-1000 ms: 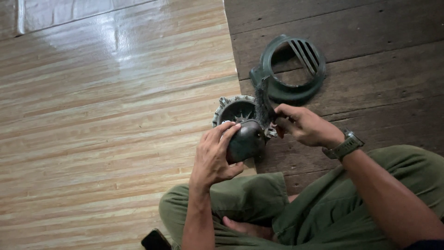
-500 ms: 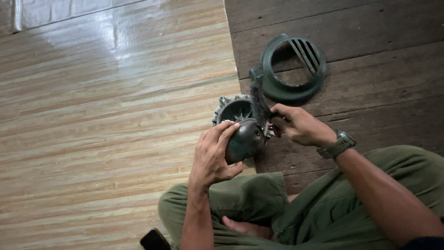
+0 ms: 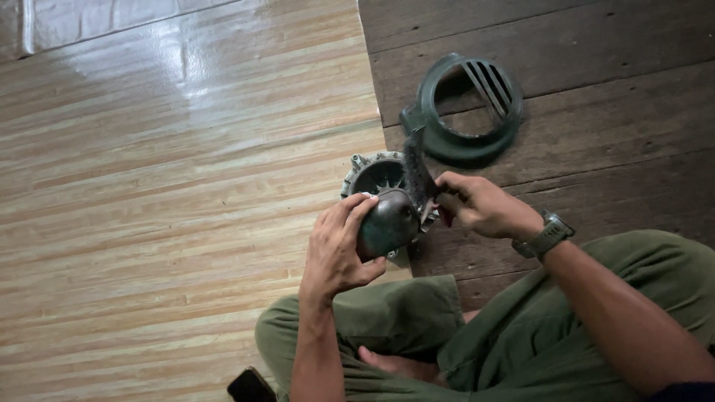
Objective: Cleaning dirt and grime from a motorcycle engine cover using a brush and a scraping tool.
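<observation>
my left hand cups the dark rounded metal motor housing above my knee, and my right hand pinches a dusty black brush against it. i judge the housing heavy, rigid and smooth, best gripped around its dome.

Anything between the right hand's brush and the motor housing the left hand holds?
Nothing visible. The left hand grips the round motor housing, and the dark brush held in the right hand already lies against its upper edge. The green vented cover lies apart, behind them on the dark planks.
</observation>
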